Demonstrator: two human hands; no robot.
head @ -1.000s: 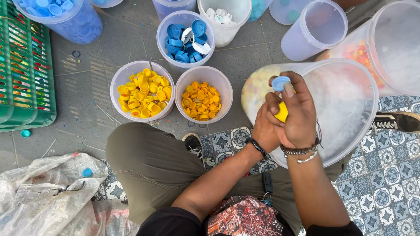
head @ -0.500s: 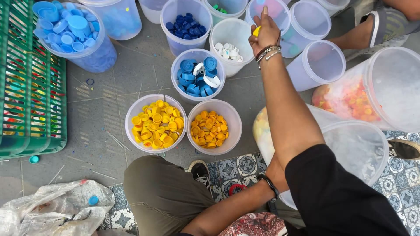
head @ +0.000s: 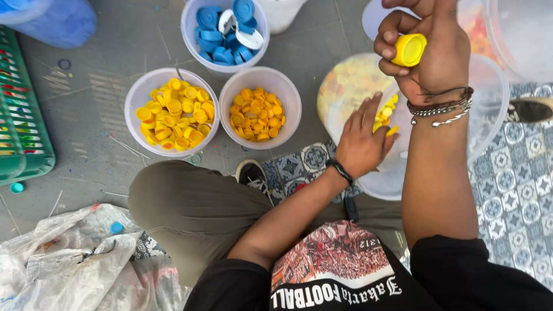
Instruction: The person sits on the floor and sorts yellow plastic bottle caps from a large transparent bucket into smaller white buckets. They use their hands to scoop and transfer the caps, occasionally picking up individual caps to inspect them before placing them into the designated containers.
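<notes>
Head view: the right hand [head: 429, 55] was closed around a yellow cap [head: 409, 49], raised above the large clear tub [head: 489, 132]. Below that grip, the left hand [head: 362, 141] lay open-fingered inside the tub, apparently touching loose yellow caps [head: 385, 117].

Grey concrete floor [head: 103, 115], patterned blue-white tile mat [head: 518, 190] right, daylight.

Glossy yellow plastic cap [head: 409, 49]; translucent plastic tub [head: 489, 126].
</notes>
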